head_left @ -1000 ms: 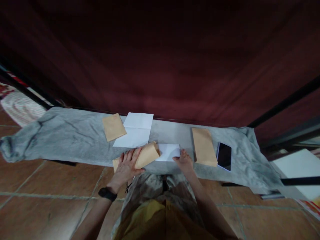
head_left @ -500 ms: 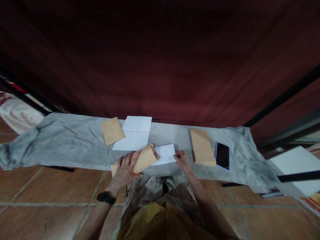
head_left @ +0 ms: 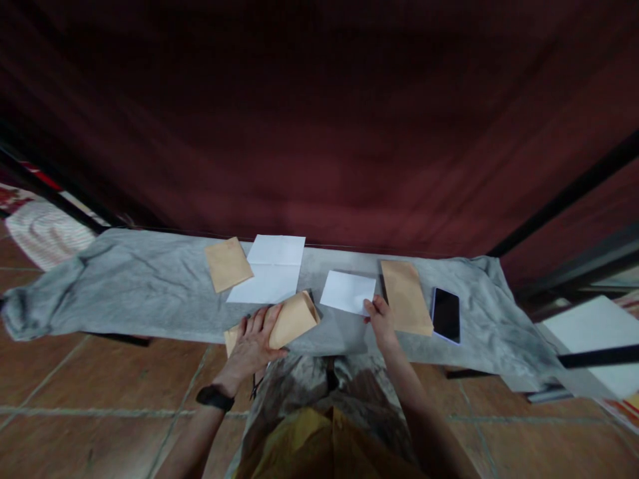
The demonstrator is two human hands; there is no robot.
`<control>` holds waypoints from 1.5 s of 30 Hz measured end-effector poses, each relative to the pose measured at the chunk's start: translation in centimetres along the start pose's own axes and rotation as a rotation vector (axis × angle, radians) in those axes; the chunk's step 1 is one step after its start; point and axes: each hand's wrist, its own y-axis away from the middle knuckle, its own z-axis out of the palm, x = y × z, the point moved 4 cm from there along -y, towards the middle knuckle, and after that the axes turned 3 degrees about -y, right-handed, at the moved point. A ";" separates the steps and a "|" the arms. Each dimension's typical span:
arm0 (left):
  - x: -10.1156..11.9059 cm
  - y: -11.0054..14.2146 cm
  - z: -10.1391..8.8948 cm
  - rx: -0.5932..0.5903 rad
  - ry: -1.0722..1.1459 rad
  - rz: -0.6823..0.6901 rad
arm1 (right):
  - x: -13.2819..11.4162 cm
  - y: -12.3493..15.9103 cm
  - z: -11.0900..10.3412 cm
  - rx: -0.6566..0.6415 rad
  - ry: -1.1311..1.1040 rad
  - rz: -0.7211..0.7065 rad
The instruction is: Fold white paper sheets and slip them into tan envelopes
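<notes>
My left hand (head_left: 253, 342) lies flat, fingers spread, on a tan envelope (head_left: 292, 318) whose mouth gapes open at the near edge of a grey cloth (head_left: 140, 286). My right hand (head_left: 382, 319) pinches the near right corner of a small folded white paper (head_left: 347, 291), which sits clear of the envelope, to its right. A black watch (head_left: 214, 398) is on my left wrist.
A second tan envelope (head_left: 227, 263) and a larger white sheet (head_left: 272, 267) lie farther back. A long tan envelope (head_left: 407, 296) and a dark phone (head_left: 446, 314) lie to the right. A dark red curtain (head_left: 319, 120) hangs behind. Tiled floor (head_left: 90, 392) lies below.
My right hand has drawn the folded white paper out from the envelope's mouth and moved it right and away. My left hand stayed on the envelope.
</notes>
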 end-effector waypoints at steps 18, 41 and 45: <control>0.3 -0.4 -0.1 -0.004 0.056 0.058 | 2.3 0.4 1.3 -0.285 0.101 0.078; -0.1 -1.1 0.4 -0.022 0.123 0.062 | 1.9 -0.6 0.5 -0.410 0.167 0.075; 0.1 -1.2 0.2 0.002 0.123 0.083 | 2.1 -0.7 0.6 -0.424 0.188 0.088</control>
